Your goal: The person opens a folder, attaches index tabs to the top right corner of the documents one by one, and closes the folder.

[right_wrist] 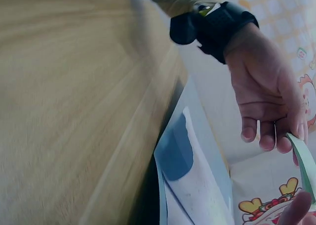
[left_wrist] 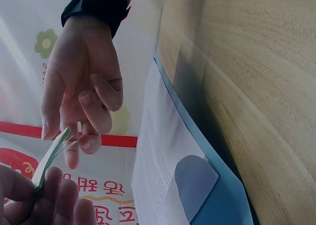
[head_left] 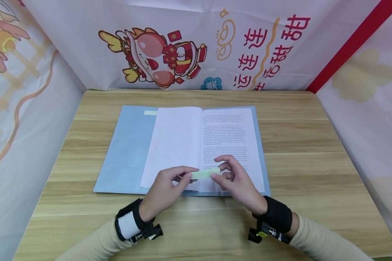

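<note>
A narrow pale green sticky-note pad [head_left: 202, 174] is held level above the lower middle of an open folder of papers. My left hand [head_left: 168, 186] pinches its left end between thumb and fingers. At the other end is my right hand [head_left: 236, 181], thumb and curled fingers on either side of the pad, index finger raised. Thin leaves fan apart at that end of the pad [left_wrist: 52, 158] in the left wrist view. From the right wrist view, the left hand [right_wrist: 269, 86] grips the upper end of the pad [right_wrist: 302, 165]; the right hand's fingertips [right_wrist: 296, 210] show at the lower corner.
Under the hands lies the light blue folder [head_left: 124, 152], opened flat on the wooden table [head_left: 300, 156]. Its left page [head_left: 176, 141] looks blank and its right page [head_left: 228, 127] carries print. A pale green strip [head_left: 150, 112] lies near the folder's top left. Printed cloth [head_left: 189, 14] hangs around the table.
</note>
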### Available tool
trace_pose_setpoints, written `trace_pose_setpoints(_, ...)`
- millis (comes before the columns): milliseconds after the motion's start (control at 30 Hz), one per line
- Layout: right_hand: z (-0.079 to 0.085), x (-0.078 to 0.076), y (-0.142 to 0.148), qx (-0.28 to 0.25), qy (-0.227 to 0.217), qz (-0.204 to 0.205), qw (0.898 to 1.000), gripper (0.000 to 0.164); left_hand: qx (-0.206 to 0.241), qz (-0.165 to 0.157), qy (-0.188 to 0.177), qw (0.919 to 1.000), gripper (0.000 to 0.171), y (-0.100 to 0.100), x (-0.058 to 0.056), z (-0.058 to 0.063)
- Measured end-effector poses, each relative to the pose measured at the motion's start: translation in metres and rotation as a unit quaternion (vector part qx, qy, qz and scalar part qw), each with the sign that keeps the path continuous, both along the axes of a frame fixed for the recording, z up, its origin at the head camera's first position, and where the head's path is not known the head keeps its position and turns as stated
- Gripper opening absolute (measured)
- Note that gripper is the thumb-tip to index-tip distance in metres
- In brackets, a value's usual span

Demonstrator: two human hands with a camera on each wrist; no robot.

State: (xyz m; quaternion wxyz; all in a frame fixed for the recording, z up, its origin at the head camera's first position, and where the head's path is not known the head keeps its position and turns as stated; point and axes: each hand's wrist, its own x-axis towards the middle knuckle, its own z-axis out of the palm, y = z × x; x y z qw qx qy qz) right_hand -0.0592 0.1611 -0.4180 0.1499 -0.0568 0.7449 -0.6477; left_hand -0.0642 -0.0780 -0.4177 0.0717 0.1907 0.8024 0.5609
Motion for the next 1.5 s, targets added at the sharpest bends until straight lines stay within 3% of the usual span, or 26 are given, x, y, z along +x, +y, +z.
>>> trace_pose_setpoints(133,-0.001,-0.002,0.001,0.032,0.071,0.001,0.997,0.039,0.007,0.005,-0.019,0.9998,0.023,0.0,-0.001,0.0)
trace_pose_setpoints(300,-0.004,-0.002,0.002,0.051,0.107,0.006,0.993,0.035,0.017,0.012,-0.032,0.9993,0.024,0.0,-0.003,0.0)
trace_pose_setpoints(667,-0.005,-0.001,0.002,0.104,0.135,0.004,0.985,0.03,0.044,0.014,-0.059,0.9972,0.023,0.0,-0.006,-0.002)
trace_pose_setpoints(1100,-0.01,-0.001,0.003,0.11,0.177,0.007,0.978,0.027,0.084,-0.008,-0.102,0.9912,0.026,-0.001,-0.009,-0.002)
trace_pose_setpoints(1500,-0.01,-0.001,0.002,0.128,0.197,-0.015,0.972,0.027,0.091,-0.005,-0.111,0.9897,0.025,0.0,-0.009,-0.003)
